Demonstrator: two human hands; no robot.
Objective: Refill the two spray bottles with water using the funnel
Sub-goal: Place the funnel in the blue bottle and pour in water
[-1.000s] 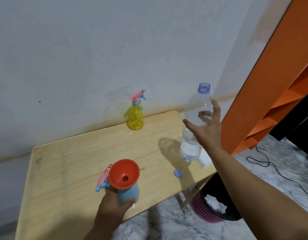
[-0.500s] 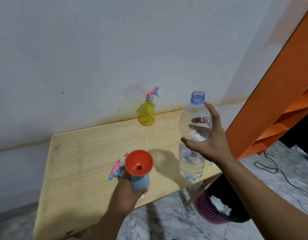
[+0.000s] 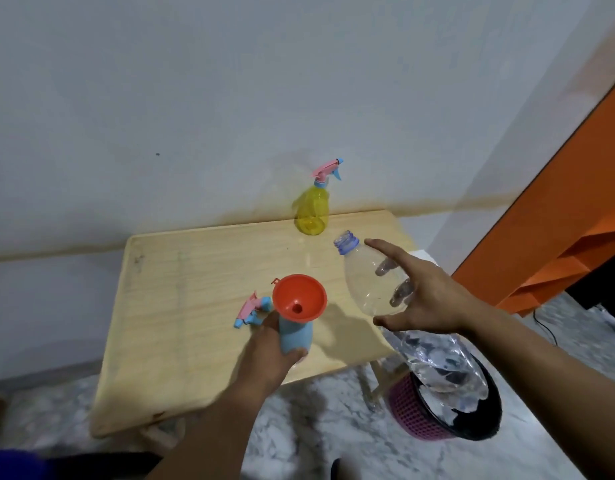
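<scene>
Left hand (image 3: 264,355) wrapped around blue spray bottle (image 3: 295,336) near front edge of table (image 3: 181,306); orange funnel (image 3: 299,301) seated in bottle neck. Pink sprayer head (image 3: 252,308) lies just left of funnel. Right hand (image 3: 427,299) grips clear water bottle (image 3: 371,278), uncapped, tilted, mouth toward funnel. Yellow spray bottle (image 3: 313,211) upright at back edge.

Left hand (image 3: 269,355): I see it wrapped closed around the blue spray bottle (image 3: 295,336), thumb on the near side, forearm running up from the bottom edge. Right hand (image 3: 429,299): it grips the clear water bottle (image 3: 371,278) from the right, fingers spread behind the plastic, thumb underneath, forearm extending from the lower right corner. The hands are apart.
</scene>
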